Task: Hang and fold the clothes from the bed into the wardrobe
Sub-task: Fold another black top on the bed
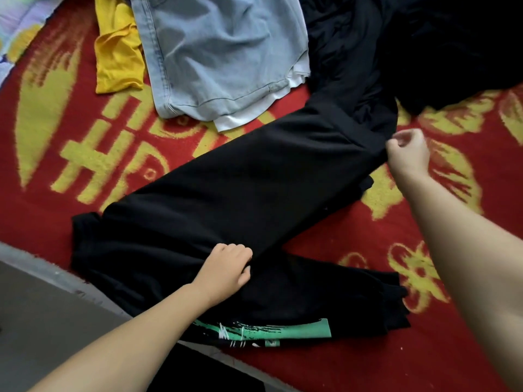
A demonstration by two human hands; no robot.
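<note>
At the far left a pale patterned sheet point(17, 21) is cut off by the frame edge, and a grey floor point(42, 315) shows below the bed's lower corner. The red blanket with yellow motifs point(56, 171) covers the bed. At the top, a crumpled yellow garment point(117, 56) and a pair of light blue denim jeans point(218, 55) both run out of the frame, so their full shapes cannot be made out; a white fabric piece point(246, 116) sticks out from under the jeans' hem.

The long black garment point(254, 182) lies diagonally across the blanket, from the lower left near the bed's edge up toward the upper right, where it merges into a dark heap of black clothing point(452, 46) whose folds are too dark to tell apart. Under its lower end lies a black garment with a green and white print point(283, 329), only partly visible.

The left hand point(226, 271) rests on the lower part of the long black garment, fingers bent at the knuckles and pressing into the cloth; whether any fabric is pinched cannot be told. The right hand point(407, 154) is at the garment's upper right edge, fingers loosely curled and slightly blurred, touching or just beside the cloth; a grip on it cannot be confirmed.
</note>
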